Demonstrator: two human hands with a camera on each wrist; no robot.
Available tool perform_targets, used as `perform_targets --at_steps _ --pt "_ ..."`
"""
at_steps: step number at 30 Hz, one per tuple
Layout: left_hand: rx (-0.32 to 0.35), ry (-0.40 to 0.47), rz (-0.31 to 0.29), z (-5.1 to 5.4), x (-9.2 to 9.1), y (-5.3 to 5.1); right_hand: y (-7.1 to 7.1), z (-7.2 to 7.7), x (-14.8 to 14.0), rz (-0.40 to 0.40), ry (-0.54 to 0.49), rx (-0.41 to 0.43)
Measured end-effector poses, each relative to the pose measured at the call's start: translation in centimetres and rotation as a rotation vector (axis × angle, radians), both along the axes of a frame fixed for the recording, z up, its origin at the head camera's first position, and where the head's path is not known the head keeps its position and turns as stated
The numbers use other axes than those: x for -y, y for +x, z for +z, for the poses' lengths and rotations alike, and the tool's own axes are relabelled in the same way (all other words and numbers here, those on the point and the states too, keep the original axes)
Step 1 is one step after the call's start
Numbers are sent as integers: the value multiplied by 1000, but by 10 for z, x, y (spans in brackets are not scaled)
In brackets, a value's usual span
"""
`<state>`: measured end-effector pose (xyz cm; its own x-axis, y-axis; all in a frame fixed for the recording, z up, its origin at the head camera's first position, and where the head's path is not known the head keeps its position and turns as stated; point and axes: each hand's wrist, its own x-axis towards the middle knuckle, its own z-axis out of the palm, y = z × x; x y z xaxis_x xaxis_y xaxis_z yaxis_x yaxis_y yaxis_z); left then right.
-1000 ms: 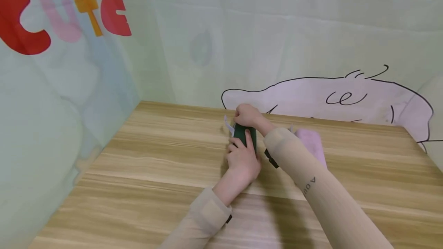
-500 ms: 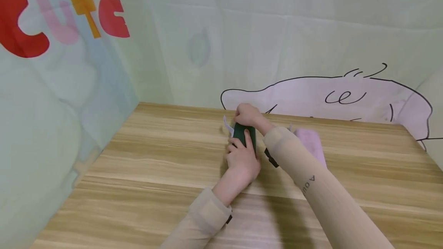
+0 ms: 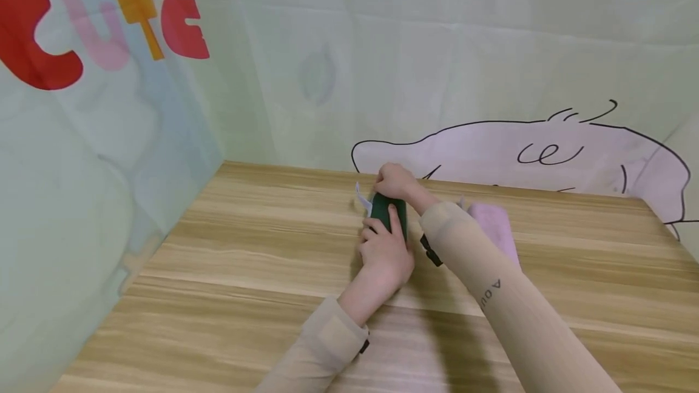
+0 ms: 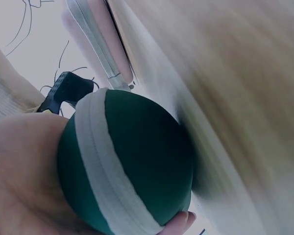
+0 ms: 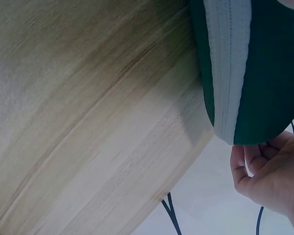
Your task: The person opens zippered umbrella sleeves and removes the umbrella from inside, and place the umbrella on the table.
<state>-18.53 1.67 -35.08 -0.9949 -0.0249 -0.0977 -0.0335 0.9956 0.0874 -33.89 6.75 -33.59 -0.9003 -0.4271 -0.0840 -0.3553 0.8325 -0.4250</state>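
Observation:
A dark green zippered case (image 3: 381, 211) with a pale grey zipper (image 4: 100, 152) lies near the far edge of the table in the head view. My left hand (image 3: 385, 255) grips its near part, index finger stretched along the top. At the far end, my right hand (image 3: 395, 180) has its fingers curled. In the right wrist view, the right fingertips (image 5: 239, 156) pinch at the case's tip, where the zipper ends; any zipper pull there is hidden. A thin pale strip (image 3: 362, 196) sticks out on the case's left side.
To the right lies a pink case (image 3: 493, 229), partly behind the right sleeve (image 3: 491, 284); its grey zipper shows in the left wrist view. The wooden table (image 3: 262, 229) meets a printed cloth backdrop (image 3: 306, 77) at the back and left.
The head view shifts slightly. Both hands keep their hold on the green case, with barely any visible movement.

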Motion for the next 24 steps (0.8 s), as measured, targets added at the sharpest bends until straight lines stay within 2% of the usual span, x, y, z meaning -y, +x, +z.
perform_targets --at_steps 10,24 --pt "2 14 7 1 0 0 0 0 -2 -37 -15 -10" --pt "5 20 13 0 0 1 0 -1 -6 -57 -83 36"
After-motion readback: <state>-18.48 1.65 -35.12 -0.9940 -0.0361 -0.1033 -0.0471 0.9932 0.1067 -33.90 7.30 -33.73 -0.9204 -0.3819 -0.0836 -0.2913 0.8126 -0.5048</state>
